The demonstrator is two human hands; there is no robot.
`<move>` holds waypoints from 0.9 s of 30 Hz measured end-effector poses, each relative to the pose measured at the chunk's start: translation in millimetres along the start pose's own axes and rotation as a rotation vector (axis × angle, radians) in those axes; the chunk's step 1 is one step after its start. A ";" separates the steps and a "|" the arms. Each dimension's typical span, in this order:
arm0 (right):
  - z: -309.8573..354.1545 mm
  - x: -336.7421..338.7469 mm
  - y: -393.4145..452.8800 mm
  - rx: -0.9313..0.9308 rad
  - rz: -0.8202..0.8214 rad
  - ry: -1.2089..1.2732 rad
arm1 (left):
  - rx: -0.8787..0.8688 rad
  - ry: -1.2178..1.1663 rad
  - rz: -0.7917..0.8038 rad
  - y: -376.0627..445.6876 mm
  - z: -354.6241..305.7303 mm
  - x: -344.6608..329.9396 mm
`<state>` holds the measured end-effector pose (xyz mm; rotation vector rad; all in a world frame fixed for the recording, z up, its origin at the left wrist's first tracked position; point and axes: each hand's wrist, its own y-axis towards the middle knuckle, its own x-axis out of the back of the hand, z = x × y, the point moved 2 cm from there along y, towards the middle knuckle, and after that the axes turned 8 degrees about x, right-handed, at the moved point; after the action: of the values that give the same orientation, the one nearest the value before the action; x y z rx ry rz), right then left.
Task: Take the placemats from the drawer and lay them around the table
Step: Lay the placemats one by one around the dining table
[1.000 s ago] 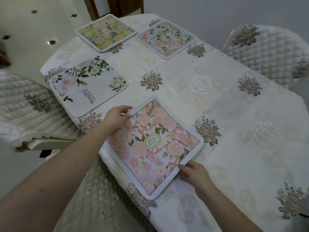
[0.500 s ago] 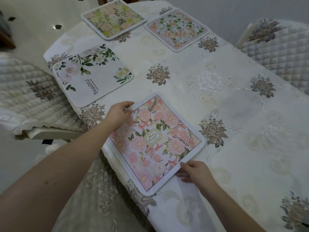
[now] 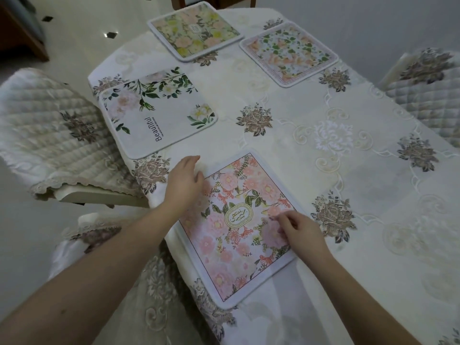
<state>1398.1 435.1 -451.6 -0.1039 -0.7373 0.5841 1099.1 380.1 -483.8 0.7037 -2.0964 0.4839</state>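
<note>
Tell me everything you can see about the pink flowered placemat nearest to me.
The pink flowered placemat is a rounded rectangle with a pale border, printed with pink and coral blooms, green leaves and a central oval emblem. It looks like soft fabric. It lies flat on the tablecloth at the table's near edge, turned at an angle. The left hand rests at its far left corner, fingers relaxed; the right hand rests on its right part, fingers loosely curled.

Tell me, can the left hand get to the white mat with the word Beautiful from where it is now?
Probably yes. The left hand lies at the pink mat's far corner, and only bare tablecloth separates it from the white mat.
</note>
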 end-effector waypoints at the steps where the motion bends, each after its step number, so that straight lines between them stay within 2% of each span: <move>1: 12.1 -5.0 8.4 0.052 -0.014 -0.013 | -0.008 0.019 -0.019 -6.7 0.5 -3.5; 5: 58.7 -43.2 45.6 0.273 0.057 -0.063 | 0.038 0.138 -0.044 -30.9 5.4 -28.0; 8: 80.6 -82.9 78.8 0.498 0.134 -0.206 | 0.046 0.227 -0.075 -43.8 10.2 -43.5; 11: 86.2 -116.6 106.9 0.623 0.186 -0.371 | 0.030 0.316 -0.081 -53.3 15.3 -53.8; 17: 64.8 -145.6 127.4 0.719 0.202 -0.756 | 0.001 0.369 -0.029 -55.2 16.6 -57.2; 27: 52.4 -126.2 141.7 0.705 0.174 -0.774 | 0.047 0.335 -0.023 -55.5 22.7 -55.2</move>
<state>1223.1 480.2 -529.8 0.7561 -1.2273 1.0402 1147.2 341.7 -537.1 0.6256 -1.7665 0.5960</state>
